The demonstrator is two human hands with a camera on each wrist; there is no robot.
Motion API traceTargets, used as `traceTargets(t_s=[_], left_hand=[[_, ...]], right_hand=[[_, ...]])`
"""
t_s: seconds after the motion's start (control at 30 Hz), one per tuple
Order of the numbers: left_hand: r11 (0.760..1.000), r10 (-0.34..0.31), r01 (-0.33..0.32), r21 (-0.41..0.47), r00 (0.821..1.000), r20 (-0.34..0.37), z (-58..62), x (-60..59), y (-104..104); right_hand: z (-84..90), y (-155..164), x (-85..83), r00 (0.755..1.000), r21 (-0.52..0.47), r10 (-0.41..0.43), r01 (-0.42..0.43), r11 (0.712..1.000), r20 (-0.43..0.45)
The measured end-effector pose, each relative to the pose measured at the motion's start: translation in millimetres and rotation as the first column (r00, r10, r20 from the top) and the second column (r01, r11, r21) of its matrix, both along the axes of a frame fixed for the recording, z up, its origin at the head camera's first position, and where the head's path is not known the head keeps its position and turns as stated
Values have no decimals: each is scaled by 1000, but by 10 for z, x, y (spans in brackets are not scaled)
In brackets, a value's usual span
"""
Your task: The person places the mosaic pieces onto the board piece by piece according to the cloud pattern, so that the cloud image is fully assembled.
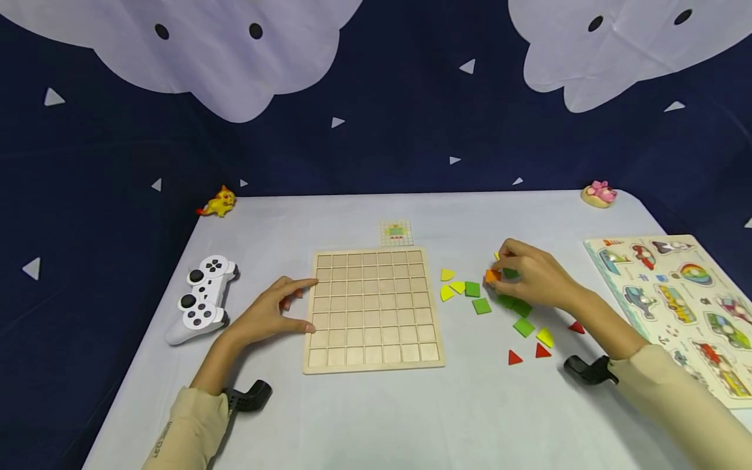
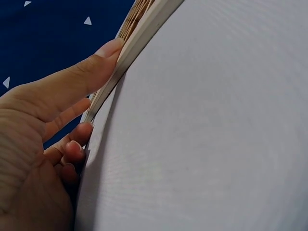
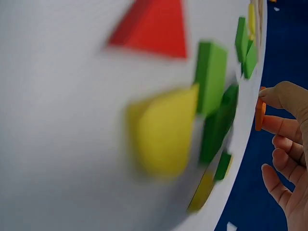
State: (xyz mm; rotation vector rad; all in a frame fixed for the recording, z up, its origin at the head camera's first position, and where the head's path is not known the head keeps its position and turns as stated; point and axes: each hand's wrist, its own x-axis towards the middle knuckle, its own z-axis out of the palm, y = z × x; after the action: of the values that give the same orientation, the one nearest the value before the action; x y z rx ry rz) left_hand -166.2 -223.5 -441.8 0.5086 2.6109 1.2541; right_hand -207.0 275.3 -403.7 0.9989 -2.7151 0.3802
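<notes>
A wooden grid board (image 1: 370, 307) lies in the middle of the white table. My left hand (image 1: 270, 313) is at its left side, the thumb and forefinger spread and touching the rim, as the left wrist view also shows. To the right of the board, my right hand (image 1: 536, 274) pinches an orange tile (image 1: 492, 277) between thumb and forefinger. In the right wrist view that orange tile (image 3: 260, 109) stands on edge in the fingertips. Around and below this hand lie green squares (image 1: 523, 327), yellow quarter-round pieces (image 1: 545, 337) and red triangles (image 1: 514, 357). The hand's shadow and fingers partly hide some pieces.
A small pattern card (image 1: 396, 233) lies behind the board. At the left is a white game controller (image 1: 205, 294), with a yellow figurine (image 1: 220, 202) behind it. A picture puzzle board (image 1: 681, 307) covers the right side; a pink figurine (image 1: 599, 194) sits at the back right corner.
</notes>
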Motion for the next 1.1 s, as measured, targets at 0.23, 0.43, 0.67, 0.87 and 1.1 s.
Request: traceTargets(t_s=[0.23, 0.43, 0.67, 0.87, 1.1], left_hand=[[1000, 2, -2, 7, 1000, -8, -10, 7, -12], [1000, 6, -6, 7, 1000, 7, -4, 5, 0], [1000, 14, -14, 27, 1000, 9, -19, -6, 5], [999, 17, -17, 31, 1000, 2, -36, -14, 5], [999, 19, -19, 34, 1000, 8, -45, -22, 5]], right_hand=[[16, -416, -103, 998, -26, 47, -46, 999, 43], [20, -773, -177, 992, -43, 122, -121, 992, 31], [19, -1148, -252, 982, -31, 184, -183, 983, 36], [32, -1418, -296, 973, -30, 229, -228, 973, 36], [25, -1655, -349, 970, 3, 240, -240, 971, 46]])
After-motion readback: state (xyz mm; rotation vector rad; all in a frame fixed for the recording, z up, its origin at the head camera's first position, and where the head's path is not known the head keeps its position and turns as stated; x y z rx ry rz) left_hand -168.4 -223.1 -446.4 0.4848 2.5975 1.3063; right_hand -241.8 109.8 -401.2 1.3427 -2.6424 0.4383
